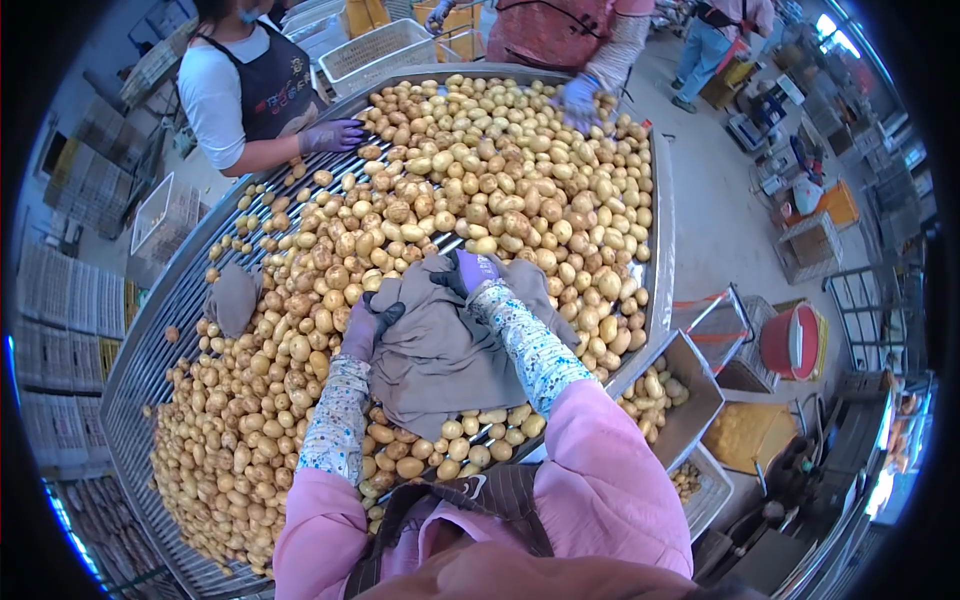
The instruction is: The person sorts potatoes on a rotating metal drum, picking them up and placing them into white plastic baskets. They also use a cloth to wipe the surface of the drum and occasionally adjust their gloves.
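A large grey-brown cloth [450,352] lies creased over the potatoes [270,420] in front of me. My left hand [366,324], in a purple glove with dark fingers, grips its left edge. On the far edge of the same cloth, my right hand [469,271] holds a bunched fold; its fingertips are partly hidden in the fabric. Part of the cloth also spreads to the right, beneath my right forearm. A second, smaller grey cloth [234,298] rests crumpled on the heap at the left.
The potatoes lie on a metal sorting table with slats [142,420] and a raised rim [663,225]. Across it, a co-worker's gloved hand [331,136] rests at the left and another's [579,103] reaches into the pile. A metal chute [694,375] with potatoes adjoins at right.
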Tool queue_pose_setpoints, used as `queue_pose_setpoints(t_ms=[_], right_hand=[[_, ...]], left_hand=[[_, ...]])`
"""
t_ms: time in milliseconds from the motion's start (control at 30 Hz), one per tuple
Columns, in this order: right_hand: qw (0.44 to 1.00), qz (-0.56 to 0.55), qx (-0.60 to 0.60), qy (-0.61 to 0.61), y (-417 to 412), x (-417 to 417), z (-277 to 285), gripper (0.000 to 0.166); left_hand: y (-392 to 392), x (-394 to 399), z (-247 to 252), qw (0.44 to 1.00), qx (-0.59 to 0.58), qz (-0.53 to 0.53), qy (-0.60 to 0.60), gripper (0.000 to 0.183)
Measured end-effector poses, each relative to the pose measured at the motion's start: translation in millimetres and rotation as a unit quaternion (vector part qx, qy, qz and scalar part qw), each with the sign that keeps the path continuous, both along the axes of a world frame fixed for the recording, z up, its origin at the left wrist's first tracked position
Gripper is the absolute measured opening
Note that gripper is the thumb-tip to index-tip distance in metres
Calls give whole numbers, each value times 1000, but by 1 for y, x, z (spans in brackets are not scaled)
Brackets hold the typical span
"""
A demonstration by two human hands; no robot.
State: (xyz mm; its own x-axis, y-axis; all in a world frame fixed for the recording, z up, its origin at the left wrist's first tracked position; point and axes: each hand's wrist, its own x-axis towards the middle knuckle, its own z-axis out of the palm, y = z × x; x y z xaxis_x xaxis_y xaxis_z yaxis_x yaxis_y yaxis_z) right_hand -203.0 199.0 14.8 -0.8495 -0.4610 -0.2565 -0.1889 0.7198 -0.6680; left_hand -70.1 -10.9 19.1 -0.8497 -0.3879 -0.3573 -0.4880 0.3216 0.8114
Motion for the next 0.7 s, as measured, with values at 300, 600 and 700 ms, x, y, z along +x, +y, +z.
queue_pose_setpoints(t_ms=[300,600,700], right_hand=[[761,-347,-518,180,98,13,81,15],[898,-202,-25,391,50,-105,27,71],[927,-178,19,330,40,-137,-22,77]], left_hand=[[75,-9,65,915,120,113,368,33],[92,-163,-5,883,-322,-113,322,71],[96,-196,-62,910,-360,-77,192,75]])
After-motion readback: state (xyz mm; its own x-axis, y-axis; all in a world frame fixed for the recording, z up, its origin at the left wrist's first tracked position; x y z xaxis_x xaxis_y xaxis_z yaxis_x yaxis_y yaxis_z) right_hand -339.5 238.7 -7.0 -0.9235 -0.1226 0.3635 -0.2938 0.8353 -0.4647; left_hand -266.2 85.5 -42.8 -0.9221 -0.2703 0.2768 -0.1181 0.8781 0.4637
